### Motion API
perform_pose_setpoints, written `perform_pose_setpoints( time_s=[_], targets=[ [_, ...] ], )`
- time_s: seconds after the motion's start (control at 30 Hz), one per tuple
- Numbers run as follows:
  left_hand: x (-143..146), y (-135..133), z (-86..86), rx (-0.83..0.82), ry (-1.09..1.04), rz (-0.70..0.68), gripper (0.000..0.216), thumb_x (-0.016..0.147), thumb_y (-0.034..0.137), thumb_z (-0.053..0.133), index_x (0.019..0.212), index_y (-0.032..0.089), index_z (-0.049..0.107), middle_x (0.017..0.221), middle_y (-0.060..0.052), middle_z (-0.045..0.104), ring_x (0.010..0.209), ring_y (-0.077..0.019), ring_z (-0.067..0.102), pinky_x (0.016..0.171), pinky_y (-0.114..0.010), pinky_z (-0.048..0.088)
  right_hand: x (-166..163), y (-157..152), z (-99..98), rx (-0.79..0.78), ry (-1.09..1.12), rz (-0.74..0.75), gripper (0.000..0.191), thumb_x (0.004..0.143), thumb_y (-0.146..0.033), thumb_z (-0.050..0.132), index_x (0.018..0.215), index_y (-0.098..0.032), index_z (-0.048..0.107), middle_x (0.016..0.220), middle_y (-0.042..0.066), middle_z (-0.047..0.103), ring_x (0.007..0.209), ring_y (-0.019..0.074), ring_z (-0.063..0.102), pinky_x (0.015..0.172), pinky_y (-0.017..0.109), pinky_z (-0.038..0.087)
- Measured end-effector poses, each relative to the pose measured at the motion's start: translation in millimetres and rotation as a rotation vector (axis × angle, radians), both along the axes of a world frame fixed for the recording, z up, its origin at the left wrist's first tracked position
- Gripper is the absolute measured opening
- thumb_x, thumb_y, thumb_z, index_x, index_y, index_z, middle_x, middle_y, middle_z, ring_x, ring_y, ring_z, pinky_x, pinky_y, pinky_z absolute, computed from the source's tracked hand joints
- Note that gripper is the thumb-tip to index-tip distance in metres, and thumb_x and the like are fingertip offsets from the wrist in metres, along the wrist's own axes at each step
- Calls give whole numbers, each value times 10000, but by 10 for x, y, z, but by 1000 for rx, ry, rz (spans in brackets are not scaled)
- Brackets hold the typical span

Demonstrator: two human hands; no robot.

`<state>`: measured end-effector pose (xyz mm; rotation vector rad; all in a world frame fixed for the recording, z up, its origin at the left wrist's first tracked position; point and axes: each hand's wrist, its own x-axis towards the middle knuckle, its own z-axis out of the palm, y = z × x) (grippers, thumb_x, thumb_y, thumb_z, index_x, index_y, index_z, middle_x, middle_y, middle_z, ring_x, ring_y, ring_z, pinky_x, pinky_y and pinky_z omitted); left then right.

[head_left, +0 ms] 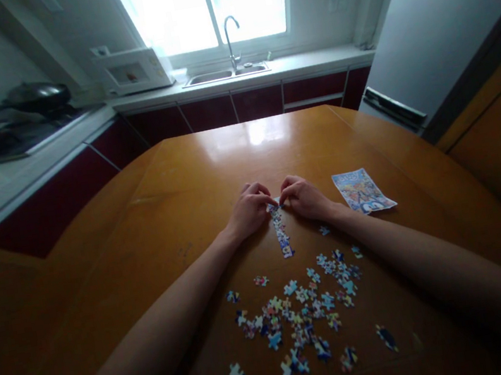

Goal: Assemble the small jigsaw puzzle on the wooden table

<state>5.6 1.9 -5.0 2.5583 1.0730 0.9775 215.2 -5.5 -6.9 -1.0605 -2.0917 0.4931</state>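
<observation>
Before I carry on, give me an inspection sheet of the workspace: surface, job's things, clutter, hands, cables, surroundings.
Surface: brown wooden table, glossy, with bright glare toward its far edge.
Job's things: narrow strip of puzzle pieces between the forearms; loose pieces scattered nearer the person; printed picture sheet to the right.
Clutter: a few stray pieces outside the main scatter, including a dark piece at lower right.
Hands: left hand and right hand meet at the strip's far end; exact grip too small to tell.
Cables: nothing seen.
Surroundings: sink below a window, microwave, lidded pan on the stove.
</observation>
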Motion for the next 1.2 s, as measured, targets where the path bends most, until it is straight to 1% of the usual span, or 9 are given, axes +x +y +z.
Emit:
perform_pose_setpoints(
  time_s=[0.1, 0.27, 0.33, 0.4, 0.53, 0.7, 0.9, 1.0, 1.2],
  targets=[
    [3, -1, 7, 0, 9, 0, 342, 836, -10, 610, 783, 268, 801, 920, -35, 660, 942, -205, 544, 857, -353, 499, -3, -15, 12, 21, -21, 6, 293, 801, -5, 603, 723, -222, 783, 900, 45, 653, 860, 173, 596, 801, 302, 468],
    [4, 7, -3, -6, 13, -6, 330, 816, -17, 609, 793, 256, 792, 934, -32, 662, 954, -209, 540, 867, -354, 488, -11, -38, 21, 137, -149, 13, 227, 820, -65, 632, 736, -223, 772, 896, 56, 645, 895, 202, 562, 780, 313, 437],
    [1, 14, -10, -22, 19, -9, 334, 810, -21, 591, 816, 251, 786, 944, -28, 663, 966, -208, 542, 884, -356, 483, -14, -39, 16, 154, -178, 21, 229, 829, -72, 624, 766, -231, 777, 903, 56, 645, 906, 207, 551, 784, 316, 430],
    [0, 21, -16, -35, 25, -14, 330, 810, -13, 575, 843, 244, 780, 955, -28, 661, 979, -209, 542, 904, -362, 477, -15, -29, -1, 119, -145, 14, 245, 820, -55, 615, 768, -231, 777, 890, 50, 645, 898, 203, 555, 798, 317, 430],
    [2, 22, -18, -42, 34, -10, 326, 826, 3, 537, 865, 228, 770, 983, -38, 659, 1009, -220, 527, 931, -375, 466, -15, 10, -48, -16, 26, -27, 305, 793, 9, 555, 759, -210, 765, 863, 40, 643, 875, 183, 583, 825, 305, 445],
    [15, -6, 16, -45, 64, -18, 298, 820, 8, 546, 883, 219, 747, 1002, -45, 649, 1029, -233, 513, 947, -388, 459, -10, 18, -54, -35, 182, -76, 332, 774, 40, 498, 743, -189, 738, 834, 28, 611, 813, 162, 584, 765, 280, 455],
    [11, -14, 28, -50, 26, -9, 336, 820, -17, 518, 869, 229, 743, 984, -38, 642, 1014, -223, 517, 940, -390, 463, -12, -9, -75, 3, 84, 28, 296, 765, 16, 603, 668, -220, 753, 900, 36, 634, 907, 180, 586, 836, 310, 457],
    [1, 3, 2, -42, 32, -17, 360, 813, -26, 518, 852, 240, 757, 984, -34, 641, 1013, -222, 515, 938, -391, 460, -14, -6, -78, 8, 62, 17, 309, 770, 20, 607, 677, -229, 765, 895, 35, 639, 900, 179, 584, 834, 316, 455],
    [0, 13, -20, -47, 45, -10, 356, 856, 3, 507, 878, 240, 772, 991, -41, 647, 1011, -223, 513, 933, -390, 463, -16, -11, -58, -7, 129, 17, 322, 776, 34, 576, 711, -217, 768, 882, 34, 651, 871, 168, 597, 831, 312, 465]
  ],
)
